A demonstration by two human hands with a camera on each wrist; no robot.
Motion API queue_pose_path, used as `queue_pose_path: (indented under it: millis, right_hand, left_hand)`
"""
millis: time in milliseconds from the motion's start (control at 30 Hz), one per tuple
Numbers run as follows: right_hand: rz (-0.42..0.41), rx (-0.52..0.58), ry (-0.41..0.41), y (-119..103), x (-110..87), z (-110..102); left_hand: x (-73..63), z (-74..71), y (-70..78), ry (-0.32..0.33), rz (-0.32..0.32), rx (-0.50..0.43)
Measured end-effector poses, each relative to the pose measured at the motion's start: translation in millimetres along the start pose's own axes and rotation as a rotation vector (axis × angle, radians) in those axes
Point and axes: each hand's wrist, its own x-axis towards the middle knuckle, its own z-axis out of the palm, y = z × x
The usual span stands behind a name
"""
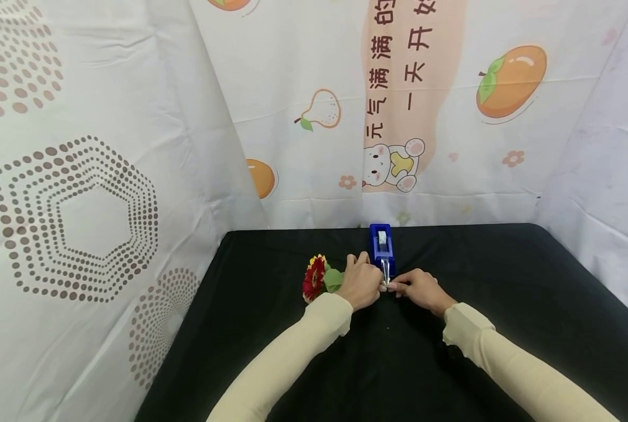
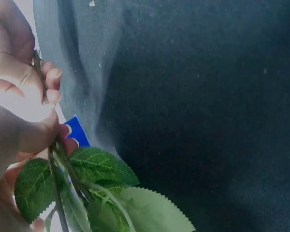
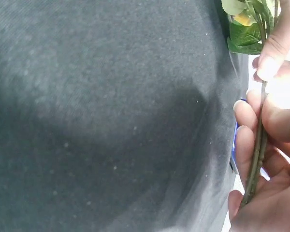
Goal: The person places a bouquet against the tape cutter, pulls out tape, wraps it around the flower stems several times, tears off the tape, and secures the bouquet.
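Observation:
Artificial flowers, red (image 1: 314,279) and yellow (image 1: 319,259) with green leaves (image 1: 333,280), lie sideways over the black table. My left hand (image 1: 360,282) grips their stems below the leaves, thumb on top in the left wrist view. Close beside it, my right hand (image 1: 423,289) pinches the lower stems (image 3: 259,140) between thumb and fingers. A blue tape dispenser (image 1: 381,241) stands just beyond both hands. From its front a shiny strip of clear tape (image 1: 386,271) reaches down to the fingertips, where its end is hidden.
Black cloth (image 1: 503,281) covers the table. White printed curtains (image 1: 303,58) hang behind it and along the left and right sides.

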Motion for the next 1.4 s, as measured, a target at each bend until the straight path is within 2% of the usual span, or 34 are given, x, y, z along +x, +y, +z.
queue_pose_path:
  millis: [133,267,333,400,500,633,733,900,1067,1233,1400]
  right_hand:
    - [-0.017,-0.011,0.020,0.5,-0.3,-0.2]
    - [-0.046,-0.015,0.043,1.6,-0.9,0.5]
    - [-0.066,-0.027,0.057,1.9,-0.7,1.3]
    - [-0.088,-0.036,0.069,2.2,-0.8,1.9]
    - [-0.110,-0.048,0.085,2.5,-0.2,2.4]
    - [-0.101,-0.047,0.095,3.0,0.3,2.7]
    - [-0.082,-0.048,0.089,3.0,0.7,3.9]
    - [-0.063,-0.083,0.087,4.3,2.7,6.8]
    - [-0.062,-0.141,0.102,2.3,4.2,9.0]
    - [-0.037,-0.154,0.077,-0.8,4.3,10.7]
    - [-0.010,-0.174,0.062,-3.3,3.1,10.2]
  left_hand:
    - [4.6,-4.4,-6.0,-0.117,-0.009,-0.095]
    - [9.2,-11.5,-13.2,-0.251,-0.042,-0.231]
    - [10.1,-13.7,-15.5,-0.295,-0.059,-0.292]
    - [10.2,-14.3,-16.5,-0.311,-0.074,-0.323]
    - [10.0,-11.6,-15.6,-0.266,-0.085,-0.312]
    - [8.9,-11.0,-12.6,-0.185,-0.096,-0.266]
    - [6.7,-12.1,-10.9,-0.157,-0.091,-0.216]
    - [3.8,-7.4,-7.7,-0.097,-0.055,-0.101]
    - [2.4,0.4,-6.2,-0.018,-0.030,-0.071]
    - [0.0,5.8,-5.2,0.042,-0.018,-0.032]
    - [-1.3,7.8,-3.2,0.105,0.037,0.044]
